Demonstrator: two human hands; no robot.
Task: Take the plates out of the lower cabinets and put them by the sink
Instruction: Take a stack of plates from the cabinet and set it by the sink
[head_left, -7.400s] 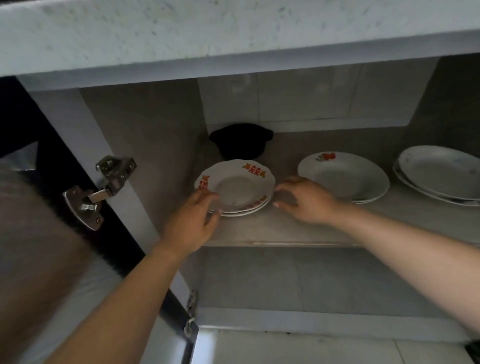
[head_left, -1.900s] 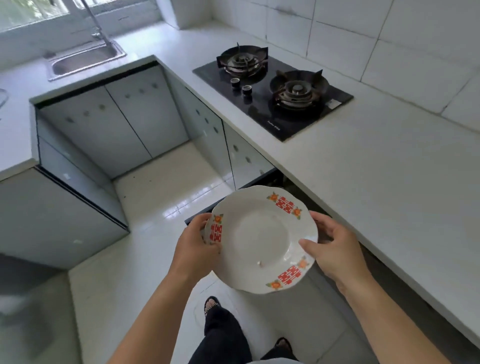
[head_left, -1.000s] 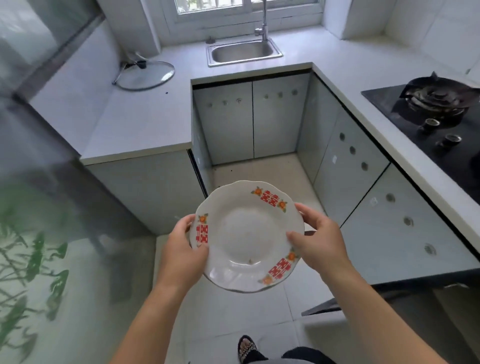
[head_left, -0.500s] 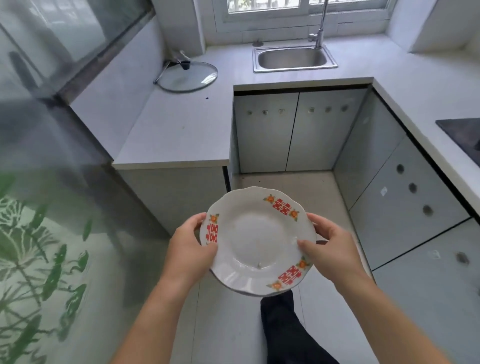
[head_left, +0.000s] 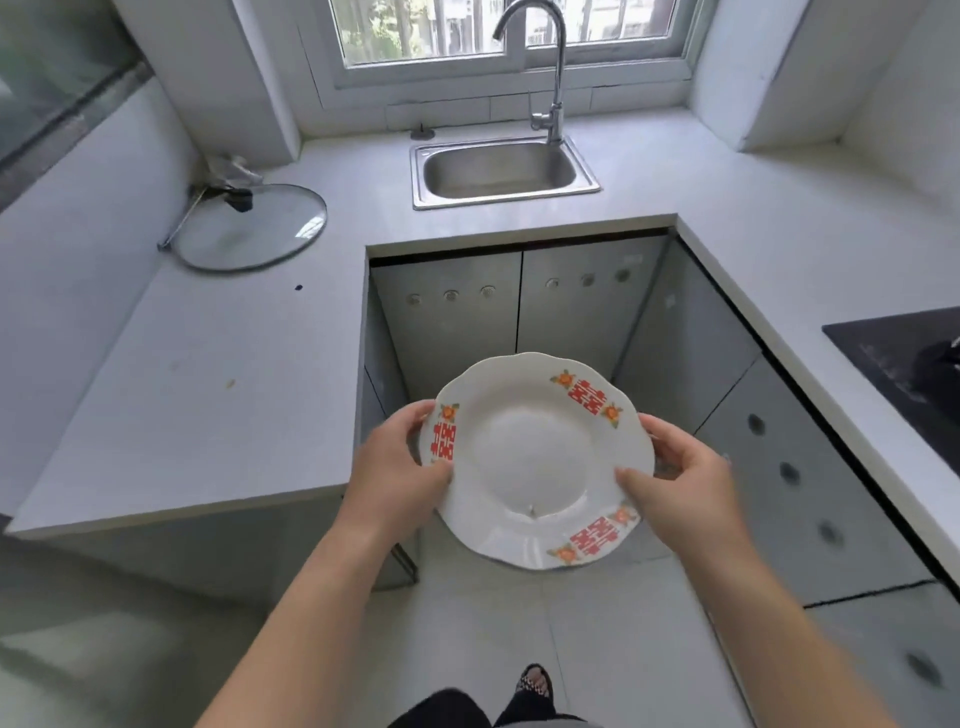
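The plate (head_left: 537, 460) is gripped at its rims by the left hand (head_left: 392, 475) and right hand (head_left: 675, 486), carried toward the far sink (head_left: 501, 171); a spot beside it is needed.

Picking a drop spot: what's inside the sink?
Only bare steel shows inside the sink; the tap arches above it. The near inner wall is hidden behind the front rim.

A small home kitchen: a stainless-steel sink (head_left: 503, 171) with a curved chrome tap (head_left: 550, 67) sits under a window (head_left: 511, 28), set in a white U-shaped countertop (head_left: 228, 358) above grey cabinet doors (head_left: 519, 306), beside a black glass hob (head_left: 919, 374).
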